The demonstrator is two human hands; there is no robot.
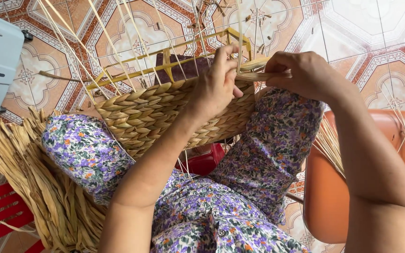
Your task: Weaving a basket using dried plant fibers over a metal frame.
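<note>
The left hand [216, 86] pinches a thin upright stake [239, 28] at the rim of a half-woven basket [165, 112], which lies across the person's knees at the frame's centre. The right hand [301, 72], at three o'clock from the left, is closed on a twisted straw strand [263, 75] laid along that rim. At eight o'clock lies a bundle of dried straw [38, 187]; at four o'clock stands an orange stool [329, 197]. Beneath spreads a patterned tile floor [352, 33], littered with straw bits towards twelve o'clock.
</note>
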